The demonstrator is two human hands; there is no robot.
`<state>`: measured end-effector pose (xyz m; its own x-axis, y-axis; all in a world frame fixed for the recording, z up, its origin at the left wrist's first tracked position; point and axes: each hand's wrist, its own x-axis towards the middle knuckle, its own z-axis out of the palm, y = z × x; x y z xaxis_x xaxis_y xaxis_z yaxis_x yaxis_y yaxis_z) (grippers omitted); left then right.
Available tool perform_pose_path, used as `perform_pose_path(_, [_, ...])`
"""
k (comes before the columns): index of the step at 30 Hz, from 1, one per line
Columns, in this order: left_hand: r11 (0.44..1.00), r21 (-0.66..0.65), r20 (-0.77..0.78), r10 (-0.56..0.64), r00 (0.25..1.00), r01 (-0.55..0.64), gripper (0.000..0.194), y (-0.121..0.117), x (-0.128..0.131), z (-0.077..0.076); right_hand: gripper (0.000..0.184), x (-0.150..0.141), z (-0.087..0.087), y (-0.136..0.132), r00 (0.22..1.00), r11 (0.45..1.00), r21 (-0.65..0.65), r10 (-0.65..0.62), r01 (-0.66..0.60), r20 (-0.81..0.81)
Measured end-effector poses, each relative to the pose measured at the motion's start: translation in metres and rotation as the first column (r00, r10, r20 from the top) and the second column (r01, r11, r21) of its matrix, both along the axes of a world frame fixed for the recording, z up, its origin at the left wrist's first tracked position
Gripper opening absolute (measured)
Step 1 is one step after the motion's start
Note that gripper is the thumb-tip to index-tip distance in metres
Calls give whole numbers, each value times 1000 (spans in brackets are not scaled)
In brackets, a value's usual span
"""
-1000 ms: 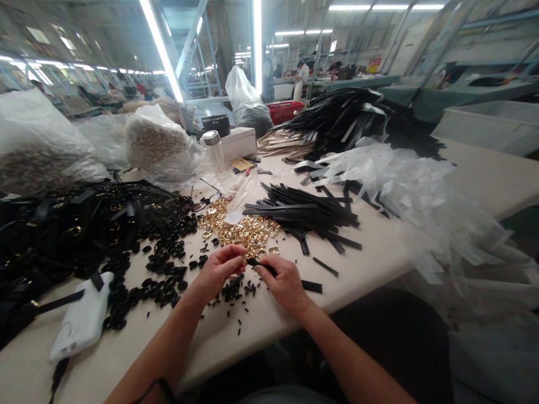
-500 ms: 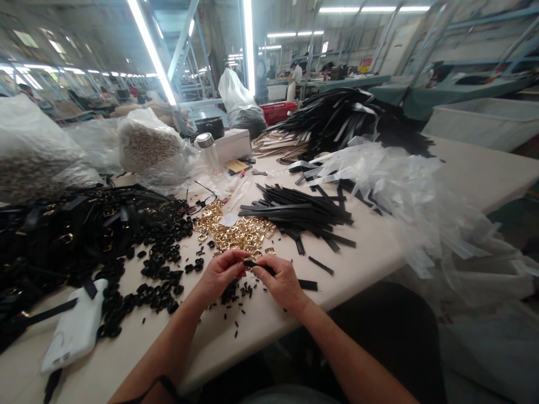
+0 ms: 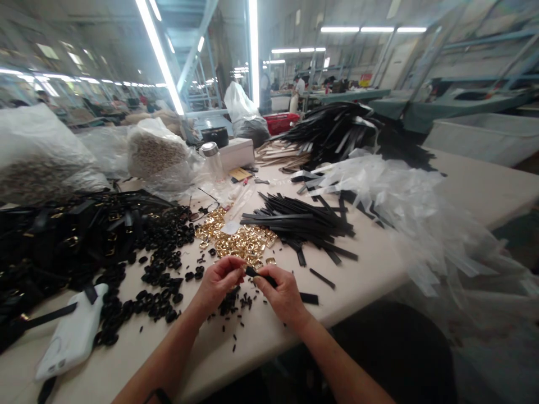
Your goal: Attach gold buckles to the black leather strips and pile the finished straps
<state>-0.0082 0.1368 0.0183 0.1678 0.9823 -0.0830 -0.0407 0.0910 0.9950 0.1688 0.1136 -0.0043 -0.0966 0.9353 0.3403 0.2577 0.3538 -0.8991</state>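
My left hand (image 3: 221, 281) is closed in a pinch, its fingertips at a small gold buckle that is mostly hidden. My right hand (image 3: 280, 289) grips a short black strap (image 3: 253, 272) between thumb and fingers, its end meeting my left fingertips. Just beyond both hands spreads a pile of gold buckles (image 3: 240, 241). Below them on the tabletop lie small black pieces (image 3: 229, 303). Behind my right hand is a stack of black straps (image 3: 298, 219).
On the left lie a heap of buckled black straps (image 3: 63, 235), black loops (image 3: 155, 280) and a white power bank (image 3: 71, 331). Clear plastic strips (image 3: 391, 191) hang over the right table edge. A bottle (image 3: 213, 160) and filled plastic bags (image 3: 155, 151) stand farther back.
The camera view has tilted slightly up. My fingers have shifted a little around the strap end, and less of the gold buckle shows between them.
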Motion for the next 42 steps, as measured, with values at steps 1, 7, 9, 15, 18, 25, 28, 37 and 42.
perform_pose_path(1, [1000,-10,-12,-6,1000,6,27,1,1,0,9,0,-1,0,1000,1000,8,-5,5,17])
perform_pose_path(7, [998,-48,43,46,998,-44,31,5,0,-3,9,-2,-5,2,994,997,58,-47,41,95])
perform_pose_path(9, [994,-82,86,82,993,-75,32,5,-1,-5,8,-4,-6,1,987,993,73,-106,98,124])
perform_pose_path(15, [982,-169,218,126,968,-90,37,5,-3,-8,7,-7,-3,-2,948,984,109,-165,140,274])
perform_pose_path(18, [976,-202,226,131,965,-85,38,6,-3,-7,10,-8,-2,-4,936,984,132,-154,117,318])
perform_pose_path(25, [970,-231,280,146,949,-81,36,5,-3,-5,8,-9,-2,-5,906,983,172,-136,71,401])
perform_pose_path(28, [972,-230,211,87,974,-37,37,3,-4,-6,8,-10,-3,-5,903,979,189,-151,79,403])
perform_pose_path(37, [957,-291,195,43,980,16,41,3,-4,-6,10,-9,-5,-5,905,963,213,-236,168,354])
perform_pose_path(42, [927,-366,271,17,962,86,43,3,-3,-7,10,-9,-5,-5,912,962,212,-236,171,336])
